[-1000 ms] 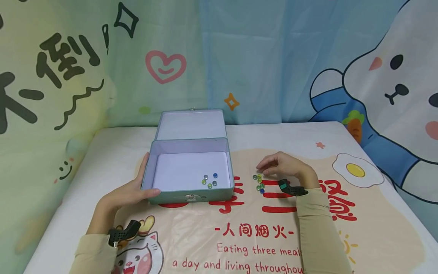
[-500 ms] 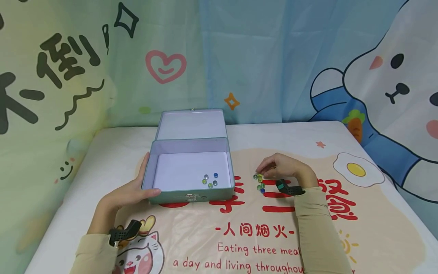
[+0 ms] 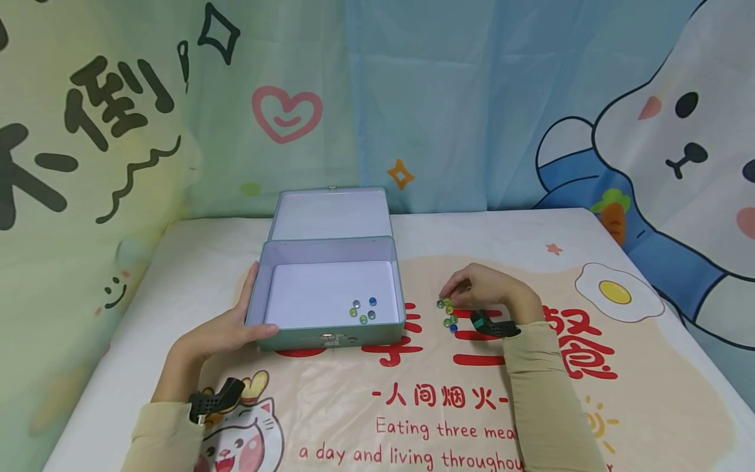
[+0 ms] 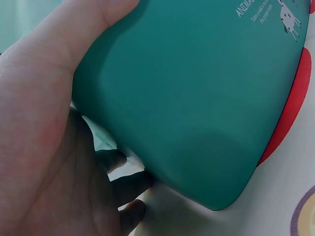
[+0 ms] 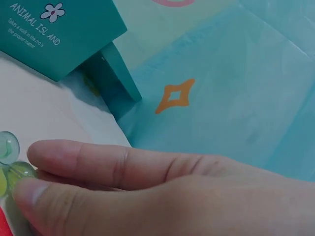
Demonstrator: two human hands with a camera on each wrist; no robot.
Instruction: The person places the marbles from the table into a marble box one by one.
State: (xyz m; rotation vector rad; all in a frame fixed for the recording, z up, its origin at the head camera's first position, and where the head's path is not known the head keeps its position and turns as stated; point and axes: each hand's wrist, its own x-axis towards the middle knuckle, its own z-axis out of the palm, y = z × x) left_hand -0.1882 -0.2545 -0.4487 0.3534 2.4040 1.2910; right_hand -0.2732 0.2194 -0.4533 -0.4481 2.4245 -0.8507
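Note:
A green tin box (image 3: 366, 336) stands with its lid (image 3: 331, 215) folded back, and several glass marbles (image 3: 362, 319) lie inside near its front right. My left hand (image 3: 221, 335) grips the box's front left corner. Its thumb lies across the front, and its other fingers reach along the left side, as the left wrist view also shows. To the right of the box, more marbles (image 3: 446, 322) lie on the cloth in a small cluster. There my right hand (image 3: 486, 287) pinches a yellow-green marble (image 5: 22, 171) between thumb and index finger, next to a clear greenish marble (image 5: 8, 147).
A printed cloth (image 3: 425, 373) with red lettering covers the table. Behind it hangs a blue-green curtain (image 3: 436, 105) with cartoon prints. Each wrist wears a black camera (image 3: 217, 400).
My right hand has shifted slightly left and down, its thumb and index finger closing on a marble at the cluster's far end. The left hand and the box have stayed in place.

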